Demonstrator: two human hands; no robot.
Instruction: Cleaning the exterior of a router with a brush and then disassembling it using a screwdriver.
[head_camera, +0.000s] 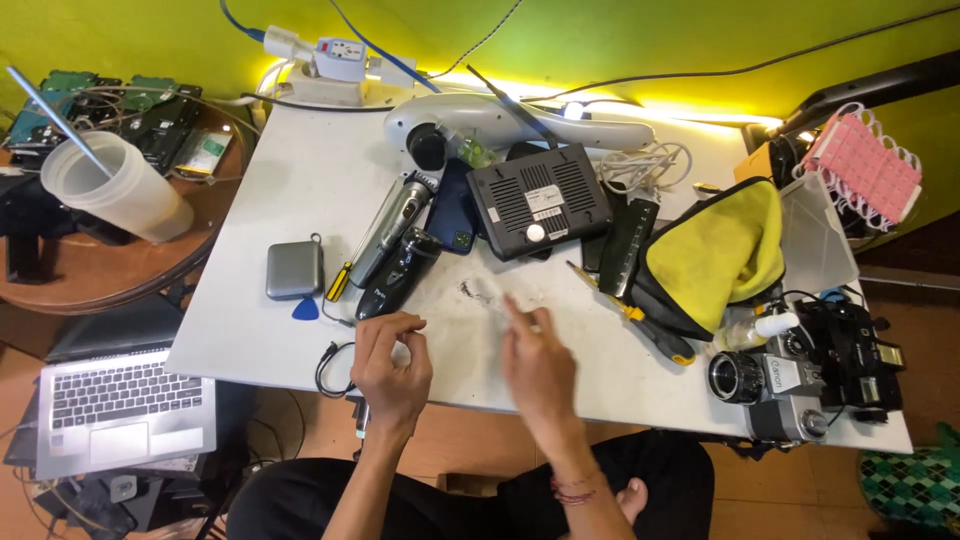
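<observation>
My left hand (391, 366) hovers at the near edge of the white table (300, 180), fingers curled, thumb and forefinger pinched; whether something small sits between them I cannot tell. Just beyond it lies a black electric trimmer (398, 272) beside a silver one (392, 225). My right hand (537, 360) is blurred, fingers stretched toward a smudged patch with small bits (480, 292) on the tabletop. It holds nothing visible.
A black router (538, 198) lies upside down at centre. A yellow-handled screwdriver (640, 322), yellow cloth (722, 250) and film cameras (790, 385) crowd the right. A grey case (294, 269) and blue pick (306, 310) lie left. A laptop (125, 408) rests low left; a plastic cup (115, 187) stands on a round table.
</observation>
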